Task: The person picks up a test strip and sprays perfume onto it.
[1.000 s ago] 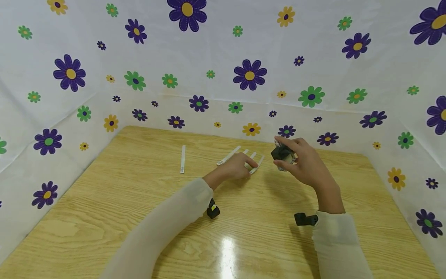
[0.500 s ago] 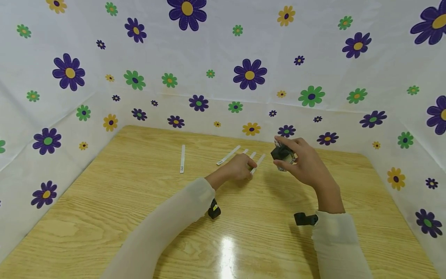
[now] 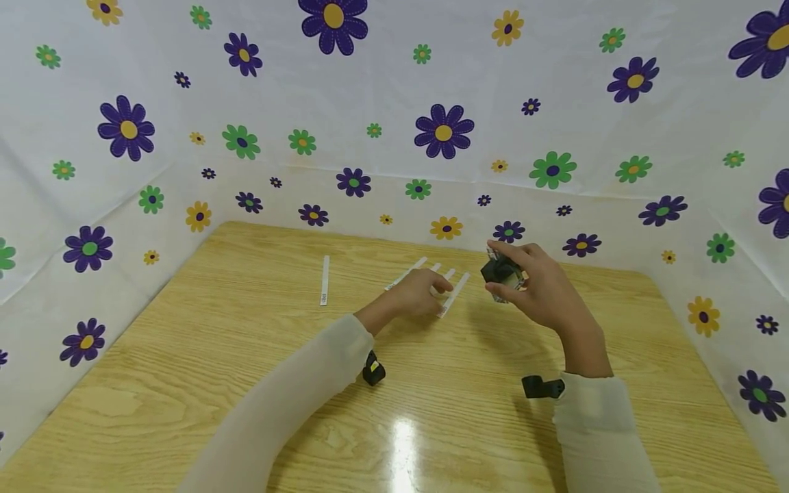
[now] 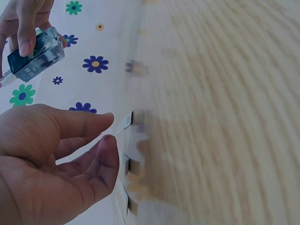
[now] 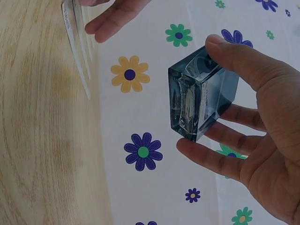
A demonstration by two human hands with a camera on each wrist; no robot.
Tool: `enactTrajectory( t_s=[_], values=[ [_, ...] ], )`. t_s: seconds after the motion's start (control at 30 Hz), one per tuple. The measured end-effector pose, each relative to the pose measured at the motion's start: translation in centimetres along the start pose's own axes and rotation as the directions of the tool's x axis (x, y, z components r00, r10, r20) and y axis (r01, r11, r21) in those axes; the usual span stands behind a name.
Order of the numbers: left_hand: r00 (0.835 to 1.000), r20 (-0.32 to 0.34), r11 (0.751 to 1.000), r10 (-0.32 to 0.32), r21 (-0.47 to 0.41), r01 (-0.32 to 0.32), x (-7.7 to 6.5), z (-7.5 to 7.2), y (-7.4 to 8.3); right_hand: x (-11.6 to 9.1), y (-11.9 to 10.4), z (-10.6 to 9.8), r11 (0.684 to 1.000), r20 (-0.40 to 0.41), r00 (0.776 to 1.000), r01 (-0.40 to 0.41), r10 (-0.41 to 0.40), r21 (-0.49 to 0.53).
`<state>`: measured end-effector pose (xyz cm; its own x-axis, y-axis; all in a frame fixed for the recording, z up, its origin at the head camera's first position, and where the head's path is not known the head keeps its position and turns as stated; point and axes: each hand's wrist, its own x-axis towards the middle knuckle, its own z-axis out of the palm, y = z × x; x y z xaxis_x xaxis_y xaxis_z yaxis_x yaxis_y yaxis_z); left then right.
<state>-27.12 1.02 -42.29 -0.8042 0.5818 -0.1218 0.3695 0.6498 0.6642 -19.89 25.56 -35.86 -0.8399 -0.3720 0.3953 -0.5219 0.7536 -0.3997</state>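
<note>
My right hand [image 3: 545, 291] grips a perfume bottle [image 5: 197, 98] of dark blue-green glass, holding it above the table. Thumb and fingers clasp its sides in the right wrist view. Low over the table, my left hand [image 3: 418, 293] is beside a narrow white paper test strip [image 3: 455, 294] that lies flat, with small print at its near end. In the left wrist view a gap shows between the left thumb and forefinger, and nothing is in it. Several more strips lie in a slanted row, partly hidden by the left hand. One separate strip [image 3: 324, 281] lies further left.
The wood-grain table [image 3: 185, 383] is bounded by a white flowered cloth [image 3: 382, 82] at the back and sides. Black wrist cameras hang below the left sleeve [image 3: 308, 383] and at the right sleeve [image 3: 598, 418].
The rightmost strip has settled beside the others, and the left hand has let go of it and drawn slightly left. The right hand and bottle have stayed in place.
</note>
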Motion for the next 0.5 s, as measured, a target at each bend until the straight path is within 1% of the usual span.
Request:
enactTrajectory(
  t_s=[0.17,0.33,0.5],
  values=[
    [1.000,-0.010,0.999,0.011,-0.043,-0.011,-0.8,-1.0,-0.4,0.0,0.0,0.0,1.000,0.005,1.000,0.000,0.000,-0.002],
    [0.999,-0.035,0.998,0.005,-0.063,-0.007,-1.6,-2.0,-0.9,0.0,0.0,0.0,1.000,0.017,1.000,-0.014,0.014,-0.005],
    [0.998,-0.062,0.996,-0.013,-0.088,0.007,-2.5,-3.1,-1.8,0.0,-0.1,0.0,1.000,0.011,1.000,-0.002,0.002,-0.008]
  ],
)
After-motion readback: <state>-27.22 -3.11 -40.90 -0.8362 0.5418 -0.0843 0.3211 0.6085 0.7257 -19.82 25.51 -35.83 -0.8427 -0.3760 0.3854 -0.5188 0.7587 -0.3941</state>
